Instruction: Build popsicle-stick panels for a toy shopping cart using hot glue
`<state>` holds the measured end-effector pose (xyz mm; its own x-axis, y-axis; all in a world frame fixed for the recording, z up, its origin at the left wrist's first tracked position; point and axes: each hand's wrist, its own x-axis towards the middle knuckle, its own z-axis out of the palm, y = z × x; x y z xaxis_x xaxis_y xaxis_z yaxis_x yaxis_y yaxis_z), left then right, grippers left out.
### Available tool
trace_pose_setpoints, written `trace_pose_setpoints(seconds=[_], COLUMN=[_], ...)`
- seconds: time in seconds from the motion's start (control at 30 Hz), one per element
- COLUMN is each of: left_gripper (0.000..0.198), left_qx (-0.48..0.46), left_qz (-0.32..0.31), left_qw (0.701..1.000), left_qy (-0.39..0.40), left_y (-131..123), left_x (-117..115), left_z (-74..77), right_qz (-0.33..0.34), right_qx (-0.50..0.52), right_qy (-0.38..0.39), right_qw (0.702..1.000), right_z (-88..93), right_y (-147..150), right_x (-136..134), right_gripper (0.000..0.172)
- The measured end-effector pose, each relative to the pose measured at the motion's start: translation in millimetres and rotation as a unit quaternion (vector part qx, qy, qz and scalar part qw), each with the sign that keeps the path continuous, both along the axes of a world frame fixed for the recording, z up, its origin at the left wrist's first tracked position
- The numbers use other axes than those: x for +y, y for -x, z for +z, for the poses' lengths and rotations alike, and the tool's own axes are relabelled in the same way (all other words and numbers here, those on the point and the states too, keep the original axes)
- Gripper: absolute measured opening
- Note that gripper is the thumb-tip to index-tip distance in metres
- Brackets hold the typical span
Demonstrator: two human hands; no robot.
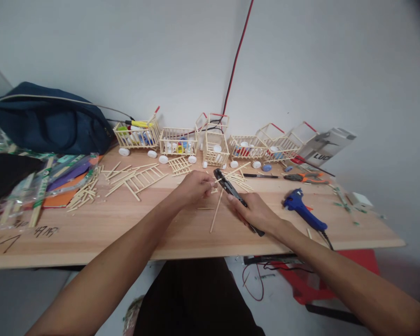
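My right hand (255, 212) is closed round the handles of black cutting pliers (227, 185), whose jaws point up and left over the wooden table (133, 233). My left hand (196, 185) pinches a thin wooden stick (216, 210) near its upper end, right at the plier jaws. The stick slants down toward the table's front edge. A short stick piece (205, 208) lies just below my left hand.
Several small stick-built carts (178, 141) with white cap wheels line the back by the wall. Loose sticks and ladder-like frames (140, 178) lie left of centre. A blue glue gun (303, 208), orange-handled pliers (306, 178) and a pen sit right. A dark blue bag (49, 121) is far left.
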<state>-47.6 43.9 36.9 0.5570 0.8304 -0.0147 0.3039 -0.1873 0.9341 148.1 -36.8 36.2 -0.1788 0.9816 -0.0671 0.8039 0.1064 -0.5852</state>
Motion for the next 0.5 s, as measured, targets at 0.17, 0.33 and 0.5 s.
trace_pose_setpoints(seconds=[0.17, 0.33, 0.5], left_gripper=[0.024, 0.025, 0.026], left_qx=[0.004, 0.009, 0.014], left_qz=[0.003, 0.005, 0.005], left_qw=[1.000, 1.000, 1.000], left_qy=[0.008, 0.010, 0.021], left_y=[0.2, 0.4, 0.5], left_x=[-0.6, -1.2, -3.1], left_z=[1.0, 3.3, 6.9], right_qz=[0.005, 0.006, 0.012], right_qx=[0.006, 0.014, 0.016], right_qy=[-0.007, -0.010, -0.015], right_qw=[1.000, 1.000, 1.000], right_z=[0.2, -2.5, -4.4], right_y=[0.1, -0.6, -2.6], right_x=[0.6, 1.3, 2.4], right_gripper=[0.062, 0.062, 0.061])
